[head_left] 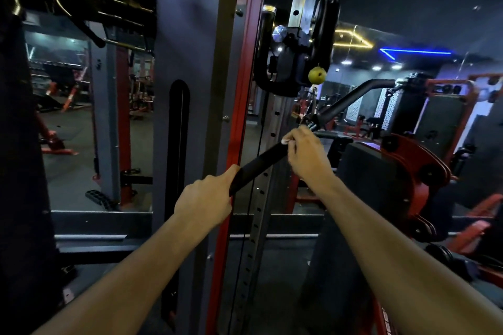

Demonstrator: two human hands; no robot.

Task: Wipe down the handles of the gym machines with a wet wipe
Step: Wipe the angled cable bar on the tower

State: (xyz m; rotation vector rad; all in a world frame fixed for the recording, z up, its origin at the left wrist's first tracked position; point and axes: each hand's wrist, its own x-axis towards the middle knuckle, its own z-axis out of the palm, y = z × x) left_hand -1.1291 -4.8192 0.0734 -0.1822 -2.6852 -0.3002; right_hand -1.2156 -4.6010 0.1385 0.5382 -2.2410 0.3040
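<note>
**Inspector:** Handle bar (260, 164) of the cable machine: report its lie, head view.

**Operator:** I see its long axis running from lower left, near me, up to the right toward the cable swivel (310, 122). A second bent grip (356, 95) carries on beyond that.

**Inspector:** Hands?

**Operator:** My left hand (206, 198) is curled round the bar's near end, steadying it. My right hand (304, 152) is farther up, fingers closed on a white wet wipe (285, 141) pressed to the grip's upper end.

**Inspector:** Room?

**Operator:** I judge the black stretch between both hands open for a downward stroke. The red upright (236, 117) stands just behind; the padded seat (364, 171) lies right.
</note>
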